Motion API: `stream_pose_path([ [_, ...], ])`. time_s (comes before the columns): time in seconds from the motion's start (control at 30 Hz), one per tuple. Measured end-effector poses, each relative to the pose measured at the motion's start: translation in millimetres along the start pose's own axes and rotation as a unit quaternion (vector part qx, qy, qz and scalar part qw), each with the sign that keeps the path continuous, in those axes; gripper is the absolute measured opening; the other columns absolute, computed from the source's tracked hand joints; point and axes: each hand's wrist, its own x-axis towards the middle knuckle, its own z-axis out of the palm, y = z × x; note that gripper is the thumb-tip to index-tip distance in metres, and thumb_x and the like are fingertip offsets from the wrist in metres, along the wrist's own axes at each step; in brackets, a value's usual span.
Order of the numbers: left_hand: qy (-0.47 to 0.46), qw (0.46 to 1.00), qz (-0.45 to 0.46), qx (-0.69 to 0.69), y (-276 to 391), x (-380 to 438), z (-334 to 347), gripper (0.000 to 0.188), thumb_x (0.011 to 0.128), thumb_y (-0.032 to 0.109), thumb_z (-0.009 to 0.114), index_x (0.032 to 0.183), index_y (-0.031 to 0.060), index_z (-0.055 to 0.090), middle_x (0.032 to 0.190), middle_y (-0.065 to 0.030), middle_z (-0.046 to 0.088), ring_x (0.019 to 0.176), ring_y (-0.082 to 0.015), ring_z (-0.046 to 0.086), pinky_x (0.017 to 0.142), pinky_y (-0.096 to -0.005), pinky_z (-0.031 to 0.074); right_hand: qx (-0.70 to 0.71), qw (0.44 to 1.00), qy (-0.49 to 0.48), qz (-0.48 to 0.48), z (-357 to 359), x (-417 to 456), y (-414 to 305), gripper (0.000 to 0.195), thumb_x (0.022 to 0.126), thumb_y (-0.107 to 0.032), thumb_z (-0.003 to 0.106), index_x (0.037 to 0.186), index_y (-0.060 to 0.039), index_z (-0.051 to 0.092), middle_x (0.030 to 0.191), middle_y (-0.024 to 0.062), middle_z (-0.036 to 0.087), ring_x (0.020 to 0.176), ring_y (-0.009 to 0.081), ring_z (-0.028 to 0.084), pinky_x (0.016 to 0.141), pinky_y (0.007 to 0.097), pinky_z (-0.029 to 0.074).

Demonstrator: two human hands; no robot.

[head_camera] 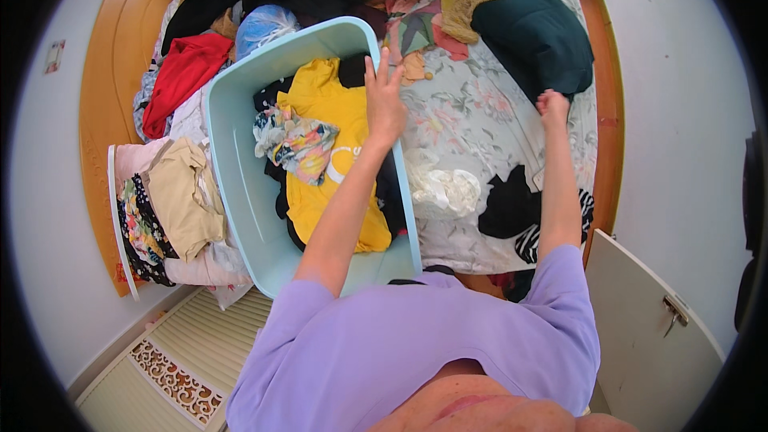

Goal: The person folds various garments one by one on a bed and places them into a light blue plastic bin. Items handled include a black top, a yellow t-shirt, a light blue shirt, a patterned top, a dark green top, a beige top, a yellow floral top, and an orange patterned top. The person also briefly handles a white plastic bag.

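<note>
My left hand [386, 102] is spread over the right rim of a light blue plastic bin [237, 192], fingers apart and seemingly touching the rim. Inside the bin lies a yellow T-shirt [318, 204] with white print. A crumpled multicoloured cloth [300, 144] rests on the shirt, and black clothing shows beneath. Over at the right, the fingers of my right hand [553, 108] are curled on the lower edge of a dark green garment [534, 39]. Part of that garment is bunched on the bed near its right edge.
Mixed clothes cover the far side of the floral-sheeted bed [462, 96]. Cream lace fabric [447, 192] and a black garment [510, 204] lie right of the bin. Left are a red garment [186, 78] and beige clothing [186, 198]. A white door panel [648, 312] with a lock stands lower right.
</note>
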Motion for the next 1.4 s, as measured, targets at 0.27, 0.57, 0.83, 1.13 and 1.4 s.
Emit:
stream_pose_path([
  [0.27, -0.008, 0.996, -0.048, -0.081, 11.1, -0.3, -13.3, 0.057, 0.071, -0.021, 0.047, 0.120, 0.0016, 0.064, 0.160, -0.0111, 0.029, 0.149, -0.0432, 0.016, 0.119, -0.0475, 0.023, 0.052, 0.947, -0.283, 0.146, 270.6, -58.6, 116.2, 0.044, 0.092, -0.016, 0.064, 0.133, -0.0019, 0.054, 0.113, 0.0113, 0.066, 0.107, 0.0244, 0.062, 0.097, 0.0415, 0.050],
  [0.57, -0.011, 0.992, -0.051, -0.115, 7.5, -0.3, -8.4, 0.050, 0.073, -0.020, 0.045, 0.115, -0.0012, 0.066, 0.158, -0.0120, 0.032, 0.149, -0.0434, 0.016, 0.119, -0.0494, 0.020, 0.355, 0.843, -0.393, 0.090, 325.6, -55.3, 31.2, 0.029, 0.097, -0.021, 0.061, 0.123, -0.0085, 0.064, 0.132, 0.0094, 0.062, 0.128, 0.0256, 0.048, 0.113, 0.0432, 0.029],
  [0.83, 0.029, 0.997, -0.029, -0.067, 6.1, -1.4, -3.2, 0.062, 0.075, -0.016, 0.048, 0.133, 0.0046, 0.056, 0.158, -0.0138, 0.031, 0.148, -0.0437, 0.018, 0.119, -0.0506, 0.021, 0.392, 0.745, -0.527, -0.120, 71.9, -220.8, -86.3, 0.069, 0.088, -0.029, 0.068, 0.148, -0.0090, 0.043, 0.159, 0.0172, 0.029, 0.148, 0.0349, 0.024, 0.121, 0.0520, 0.018],
  [1.13, -0.114, 0.939, 0.099, -0.309, 78.1, -70.5, -30.3, 0.099, 0.072, 0.015, 0.081, 0.154, 0.0099, 0.026, 0.161, -0.0160, 0.021, 0.150, -0.0337, 0.017, 0.120, -0.0469, 0.019, 0.267, 0.806, -0.501, -0.166, -11.1, -354.2, -95.5, 0.101, 0.072, -0.037, 0.074, 0.157, -0.0140, 0.026, 0.153, 0.0203, 0.035, 0.137, 0.0377, 0.042, 0.114, 0.0513, 0.033],
  [1.4, -0.097, 0.603, -0.151, -0.777, 116.0, -147.6, -107.4, 0.047, 0.084, 0.007, 0.068, 0.125, 0.0138, 0.046, 0.101, -0.0019, 0.057, 0.092, -0.0180, 0.056, 0.080, -0.0328, 0.047, 0.227, 0.732, -0.624, -0.155, 75.8, -464.5, -122.8, 0.111, 0.071, -0.038, 0.078, 0.155, 0.0031, 0.018, 0.155, 0.0194, 0.033, 0.140, 0.0330, 0.040, 0.117, 0.0441, 0.030],
])
